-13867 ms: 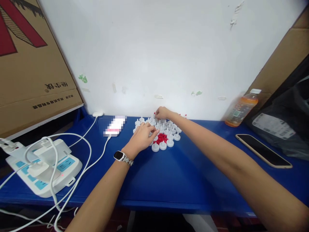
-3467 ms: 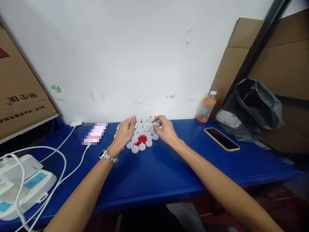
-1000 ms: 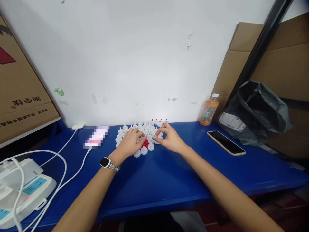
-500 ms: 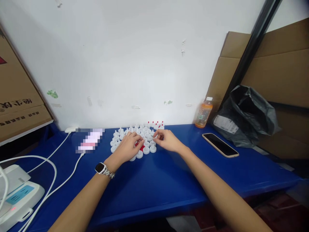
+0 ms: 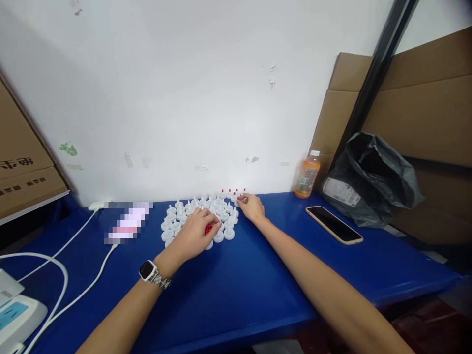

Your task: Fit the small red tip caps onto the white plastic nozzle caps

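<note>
A cluster of white nozzle caps [image 5: 229, 233], round-based with thin upright spouts, stands against the wall. My left hand [image 5: 197, 231], wearing a watch on its wrist, arches over the near part of the cluster, with thumb and fingers apart. Between them a heap of small red tip caps [image 5: 209, 229] shows; the other fingertips are hidden. At the cluster's far right edge, my right hand [image 5: 251, 206] pinches a small red tip cap [image 5: 239, 198] at a white nozzle cap. Several white nozzle caps with red tips [image 5: 229, 191] stand just behind it.
On the blue table [image 5: 228, 290], a phone [image 5: 335, 225], an orange drink bottle [image 5: 308, 175] and a grey plastic bag [image 5: 372, 182] are to the right. Leftward lie a blurred-out phone [image 5: 127, 223], white cables [image 5: 98, 280] and a power strip [image 5: 18, 314]. Cardboard boxes [image 5: 25, 162] flank the table.
My right hand has moved away from me, from the cluster's right side to the red-tipped caps at the back. My left hand stays over the red heap. The view has shifted slightly right.
</note>
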`<state>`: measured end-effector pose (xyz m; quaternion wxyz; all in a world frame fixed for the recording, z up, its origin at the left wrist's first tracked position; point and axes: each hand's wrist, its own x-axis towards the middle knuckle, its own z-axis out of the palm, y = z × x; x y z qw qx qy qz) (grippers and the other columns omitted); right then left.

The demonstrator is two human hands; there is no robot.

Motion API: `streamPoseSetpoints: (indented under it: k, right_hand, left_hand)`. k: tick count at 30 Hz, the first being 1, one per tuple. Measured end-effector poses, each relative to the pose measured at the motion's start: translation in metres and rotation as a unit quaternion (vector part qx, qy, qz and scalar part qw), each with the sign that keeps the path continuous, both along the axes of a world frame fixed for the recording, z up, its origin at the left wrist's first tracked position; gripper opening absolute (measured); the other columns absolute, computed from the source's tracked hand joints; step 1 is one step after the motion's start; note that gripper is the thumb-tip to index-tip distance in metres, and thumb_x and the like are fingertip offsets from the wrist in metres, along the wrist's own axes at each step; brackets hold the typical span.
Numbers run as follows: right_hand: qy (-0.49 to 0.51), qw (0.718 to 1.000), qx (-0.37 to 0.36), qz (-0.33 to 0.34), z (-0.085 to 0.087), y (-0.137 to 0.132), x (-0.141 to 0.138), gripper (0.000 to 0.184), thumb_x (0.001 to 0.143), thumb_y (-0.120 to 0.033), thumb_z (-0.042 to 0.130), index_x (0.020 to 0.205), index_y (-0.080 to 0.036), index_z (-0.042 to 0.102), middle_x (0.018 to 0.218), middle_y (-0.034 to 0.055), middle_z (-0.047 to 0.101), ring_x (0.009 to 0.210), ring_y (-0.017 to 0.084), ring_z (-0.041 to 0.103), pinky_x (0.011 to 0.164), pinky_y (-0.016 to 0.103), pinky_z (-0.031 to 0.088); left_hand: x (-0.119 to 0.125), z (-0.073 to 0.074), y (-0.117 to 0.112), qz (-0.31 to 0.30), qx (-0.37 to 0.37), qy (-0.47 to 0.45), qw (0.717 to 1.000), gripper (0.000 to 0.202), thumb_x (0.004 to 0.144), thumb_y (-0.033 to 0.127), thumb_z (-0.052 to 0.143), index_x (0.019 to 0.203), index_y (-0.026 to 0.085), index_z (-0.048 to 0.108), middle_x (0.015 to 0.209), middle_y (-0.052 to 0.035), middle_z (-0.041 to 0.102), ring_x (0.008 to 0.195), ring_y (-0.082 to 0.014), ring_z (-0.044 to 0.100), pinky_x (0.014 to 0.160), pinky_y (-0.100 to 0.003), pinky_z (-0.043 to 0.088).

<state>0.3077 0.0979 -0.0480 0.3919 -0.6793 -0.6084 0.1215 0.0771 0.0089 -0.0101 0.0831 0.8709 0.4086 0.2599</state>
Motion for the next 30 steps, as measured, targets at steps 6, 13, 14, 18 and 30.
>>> streamPoseSetpoints:
  k: [6, 13, 14, 18, 30]
  right_hand:
    - [-0.003, 0.984, 0.157, 0.082, 0.009, -0.028, -0.009, 0.013, 0.084, -0.028, 0.059, 0.089, -0.02, 0.067, 0.094, 0.0046, 0.064, 0.082, 0.017, 0.061, 0.077, 0.03, 0.048]
    - [0.0, 0.938, 0.204, 0.281, 0.033, -0.082, -0.052, 0.017, 0.087, -0.019, 0.054, 0.102, -0.021, 0.063, 0.1, 0.0031, 0.069, 0.083, 0.015, 0.064, 0.078, 0.028, 0.049]
    - [-0.002, 0.935, 0.207, 0.289, 0.034, -0.085, -0.056, 0.018, 0.086, -0.017, 0.054, 0.101, -0.021, 0.063, 0.099, 0.0031, 0.069, 0.083, 0.015, 0.063, 0.077, 0.028, 0.049]
    - [0.002, 0.932, 0.219, 0.29, 0.036, -0.09, -0.059, 0.019, 0.084, -0.016, 0.055, 0.1, -0.022, 0.063, 0.091, 0.002, 0.069, 0.079, 0.016, 0.061, 0.075, 0.027, 0.048]
    - [-0.009, 0.938, 0.239, 0.249, 0.039, -0.105, -0.064, 0.023, 0.086, -0.016, 0.051, 0.106, -0.022, 0.06, 0.105, 0.007, 0.063, 0.091, 0.021, 0.062, 0.085, 0.033, 0.049]
  left_hand:
    - [-0.001, 0.002, -0.001, 0.01, 0.022, -0.025, 0.999, 0.031, 0.1, 0.042, 0.042, 0.094, 0.022, 0.065, 0.096, -0.006, 0.063, 0.096, -0.0245, 0.052, 0.088, -0.042, 0.042]
    - [0.001, 0.007, -0.009, 0.036, 0.043, -0.074, 0.996, 0.027, 0.102, 0.043, 0.038, 0.097, 0.021, 0.053, 0.093, -0.0053, 0.06, 0.092, -0.0236, 0.055, 0.083, -0.04, 0.044]
    - [0.001, 0.007, -0.009, 0.041, 0.046, -0.071, 0.996, 0.028, 0.103, 0.043, 0.036, 0.095, 0.021, 0.051, 0.091, -0.0051, 0.059, 0.091, -0.0235, 0.055, 0.081, -0.039, 0.045]
    - [0.0, 0.007, -0.009, 0.058, 0.085, -0.032, 0.994, 0.029, 0.104, 0.037, 0.028, 0.09, 0.022, 0.047, 0.088, -0.0055, 0.057, 0.085, -0.0234, 0.053, 0.077, -0.039, 0.044]
    - [0.011, 0.003, -0.006, 0.087, 0.02, -0.16, 0.983, 0.043, 0.105, 0.043, 0.026, 0.074, 0.021, 0.047, 0.067, -0.0007, 0.051, 0.068, -0.018, 0.049, 0.066, -0.033, 0.039]
